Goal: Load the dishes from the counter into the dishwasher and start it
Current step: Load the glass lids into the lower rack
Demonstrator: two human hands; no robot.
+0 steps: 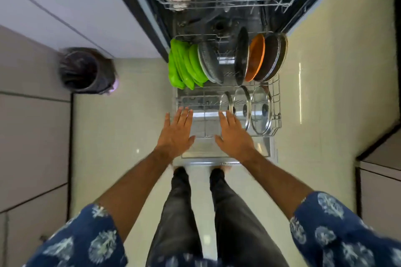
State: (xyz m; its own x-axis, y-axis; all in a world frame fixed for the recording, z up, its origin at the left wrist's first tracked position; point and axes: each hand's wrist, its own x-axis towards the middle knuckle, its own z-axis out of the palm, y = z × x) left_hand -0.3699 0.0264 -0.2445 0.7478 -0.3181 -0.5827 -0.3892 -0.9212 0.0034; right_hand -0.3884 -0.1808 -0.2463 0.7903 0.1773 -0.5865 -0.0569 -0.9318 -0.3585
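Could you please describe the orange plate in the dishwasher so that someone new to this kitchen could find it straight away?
Look at the pulled-out lower rack of the open dishwasher, in its far row of dishes standing on edge. Toward the right end, the orange plate stands between a black pan and a dark brown dish; it is the only orange item there.

The lower rack (278, 102) has free room in its front left part, where only bare wire shows. Three glass lids (261, 112) stand upright along the front right edge and block that side. At the back edge, green plates (184, 65) fill the left corner and dark pans (271, 58) fill the right, with a narrow gap between them.
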